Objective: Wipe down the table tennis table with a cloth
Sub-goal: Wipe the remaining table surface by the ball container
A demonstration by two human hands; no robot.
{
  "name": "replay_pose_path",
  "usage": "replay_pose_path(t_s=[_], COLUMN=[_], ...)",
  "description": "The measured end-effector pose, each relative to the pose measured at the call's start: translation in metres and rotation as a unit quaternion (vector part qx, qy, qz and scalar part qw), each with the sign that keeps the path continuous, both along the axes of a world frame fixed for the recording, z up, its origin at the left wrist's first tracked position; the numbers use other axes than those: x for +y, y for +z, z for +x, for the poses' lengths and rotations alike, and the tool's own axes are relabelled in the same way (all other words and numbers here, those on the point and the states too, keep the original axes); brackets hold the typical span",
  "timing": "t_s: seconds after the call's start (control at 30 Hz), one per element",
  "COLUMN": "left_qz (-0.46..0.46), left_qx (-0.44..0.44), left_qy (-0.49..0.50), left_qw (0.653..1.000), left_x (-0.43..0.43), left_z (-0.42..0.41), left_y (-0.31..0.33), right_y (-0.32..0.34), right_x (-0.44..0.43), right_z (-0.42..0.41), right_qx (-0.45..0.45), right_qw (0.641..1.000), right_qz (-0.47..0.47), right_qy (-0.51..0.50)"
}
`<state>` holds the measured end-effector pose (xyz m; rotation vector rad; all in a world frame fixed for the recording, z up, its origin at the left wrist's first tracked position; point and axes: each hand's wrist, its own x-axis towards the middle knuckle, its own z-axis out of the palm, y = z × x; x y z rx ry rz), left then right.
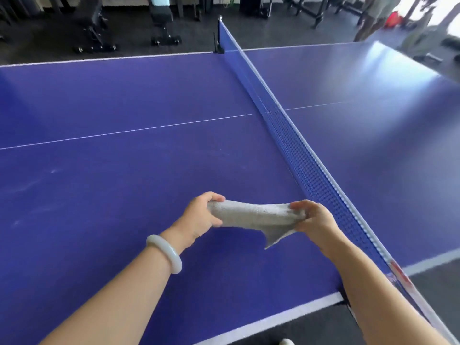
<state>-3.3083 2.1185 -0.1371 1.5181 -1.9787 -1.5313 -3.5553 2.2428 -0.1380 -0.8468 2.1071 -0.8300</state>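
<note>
A grey cloth (256,215) is stretched between both hands just above the blue table tennis table (119,175), near its front edge and close to the net. My left hand (201,215), with a white bangle on the wrist, grips the cloth's left end. My right hand (316,220) pinches the bunched right end, and one corner of the cloth hangs down below it. Faint pale smudges show on the table's left part.
The blue net (293,135) runs from the far post to the near right corner, splitting the table. Beyond the far edge stand black gym benches (161,23) on a dark floor. A person (375,16) stands at the far right.
</note>
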Motion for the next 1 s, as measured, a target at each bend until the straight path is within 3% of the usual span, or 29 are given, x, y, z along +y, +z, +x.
replay_pose_path(t_s=[0.07, 0.13, 0.3, 0.43, 0.6, 0.7, 0.77, 0.83, 0.9, 1.0], left_qz=[-0.046, -0.079, -0.106, -0.136, -0.025, 0.101, 0.132, 0.084, -0.028, -0.182], left_qx=[-0.082, -0.123, -0.155, -0.167, -0.126, -0.047, -0.024, -0.068, -0.175, -0.246], left_qy=[-0.100, -0.168, -0.257, -0.310, -0.347, -0.304, -0.248, -0.211, -0.225, -0.214], left_qw=[0.991, 0.975, 0.948, 0.926, 0.929, 0.946, 0.959, 0.971, 0.958, 0.928], left_x=[-0.004, -0.007, -0.017, -0.018, -0.015, -0.014, -0.016, -0.014, -0.008, 0.003], left_z=[-0.002, -0.005, -0.017, -0.026, -0.028, -0.036, -0.045, -0.055, -0.060, -0.053], left_y=[-0.002, 0.000, 0.009, 0.009, -0.004, -0.016, -0.029, -0.043, -0.061, -0.087], right_y=[-0.007, -0.009, 0.015, 0.024, 0.027, 0.032, 0.031, 0.021, -0.001, -0.044], right_x=[0.005, 0.011, 0.021, 0.030, 0.041, 0.041, 0.033, 0.026, 0.024, 0.027], right_z=[0.009, 0.010, -0.018, -0.035, -0.056, -0.076, -0.085, -0.082, -0.068, -0.032], right_qx=[0.101, 0.140, 0.214, 0.266, 0.288, 0.288, 0.287, 0.295, 0.333, 0.373], right_qw=[0.994, 0.989, 0.965, 0.929, 0.902, 0.891, 0.879, 0.865, 0.854, 0.880], right_qz=[0.026, 0.031, 0.146, 0.205, 0.261, 0.290, 0.317, 0.352, 0.350, 0.248], right_qy=[0.030, 0.031, 0.046, 0.156, 0.189, 0.197, 0.208, 0.205, 0.192, 0.157])
